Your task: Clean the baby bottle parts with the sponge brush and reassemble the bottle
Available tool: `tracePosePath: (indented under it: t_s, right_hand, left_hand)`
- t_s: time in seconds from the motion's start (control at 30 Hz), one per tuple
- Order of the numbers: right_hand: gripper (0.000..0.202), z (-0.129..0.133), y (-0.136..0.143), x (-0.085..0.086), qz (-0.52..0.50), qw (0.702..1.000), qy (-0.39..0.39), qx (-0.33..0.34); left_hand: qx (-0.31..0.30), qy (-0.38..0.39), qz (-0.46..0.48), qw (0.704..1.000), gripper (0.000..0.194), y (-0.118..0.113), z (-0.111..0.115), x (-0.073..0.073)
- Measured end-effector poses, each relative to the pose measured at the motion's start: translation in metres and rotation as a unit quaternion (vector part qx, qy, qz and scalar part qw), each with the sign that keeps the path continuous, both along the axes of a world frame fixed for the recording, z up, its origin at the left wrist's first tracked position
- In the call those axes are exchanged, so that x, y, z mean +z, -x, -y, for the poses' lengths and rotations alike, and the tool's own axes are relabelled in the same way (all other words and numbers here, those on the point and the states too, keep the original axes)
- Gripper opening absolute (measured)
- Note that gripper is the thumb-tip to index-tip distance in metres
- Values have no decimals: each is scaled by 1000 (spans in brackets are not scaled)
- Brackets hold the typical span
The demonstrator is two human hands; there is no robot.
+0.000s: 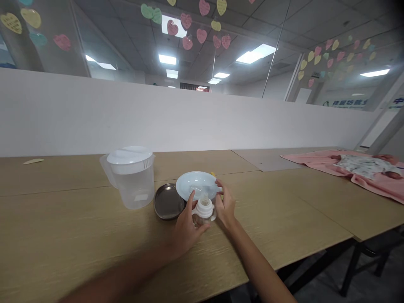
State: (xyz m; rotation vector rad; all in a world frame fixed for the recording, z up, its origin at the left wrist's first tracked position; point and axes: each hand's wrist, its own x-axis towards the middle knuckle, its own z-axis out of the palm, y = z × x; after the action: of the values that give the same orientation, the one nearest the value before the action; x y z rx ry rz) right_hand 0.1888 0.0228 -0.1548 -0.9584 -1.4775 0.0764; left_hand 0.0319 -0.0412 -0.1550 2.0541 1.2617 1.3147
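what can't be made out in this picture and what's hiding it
All in the head view:
Small clear baby bottle with white collar: lower body partly covered by the left hand.
Small yellow thing: mostly hidden behind the round white bowl, shape unclear.
Right hand: overlaps the bowl's rim, so contact is unclear.
Pink cloth: cut off by the right edge.
Heart-shaped pink, yellow and green paper notes: writing too small to read.
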Motion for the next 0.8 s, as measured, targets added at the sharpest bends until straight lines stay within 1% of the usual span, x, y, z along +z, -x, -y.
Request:
tracePosePath:
  t_s: [0.03, 0.07, 0.13, 0.23, 0.33, 0.4, 0.47, 0.57, 0.63, 0.7, 0.8]
  right_hand:
    - [37, -1, -1, 0, -13, 1000, 3, -19]
    - [35, -1, -1, 1, -16, 1000, -2, -17]
    - [32, 2, 0, 2, 5, 999, -37, 31]
    - [33, 10, 5, 2, 71, 986, -85, 129]
    - [38, 13, 10, 2, 131, 971, -97, 176]
    - [39, 13, 12, 2, 150, 968, -102, 175]
    - [38, 12, 13, 3, 147, 971, -117, 151]
    - [43, 13, 15, 3, 116, 975, -159, 105]
    - [46, 14, 18, 1, 83, 977, -177, 90]
    - [46, 15, 21, -1, 50, 980, -171, 93]
    - [43, 14, 27, -5, -1, 987, -117, 115]
  left_hand:
    - [4, -7, -2, 1000, 98, 0, 0, -1]
    - [4, -12, -1, 1000, 97, 0, 0, -1]
    - [-3, -14, 3, 1000, 94, 0, -1, -4]
    - [-7, 5, 6, 1000, 90, -1, -3, -8]
    - [2, 8, 1, 1000, 84, -1, -4, -10]
    - [6, -2, 2, 1000, 79, -2, -4, -11]
    - [5, -11, 5, 1000, 79, -3, -5, -11]
    - [-3, -19, 12, 1000, 82, -3, -7, -11]
    - [-8, -19, 17, 1000, 83, -2, -9, -12]
    - [-10, -14, 22, 1000, 82, 0, -10, -13]
    - [-9, -8, 25, 1000, 83, 1, -10, -13]
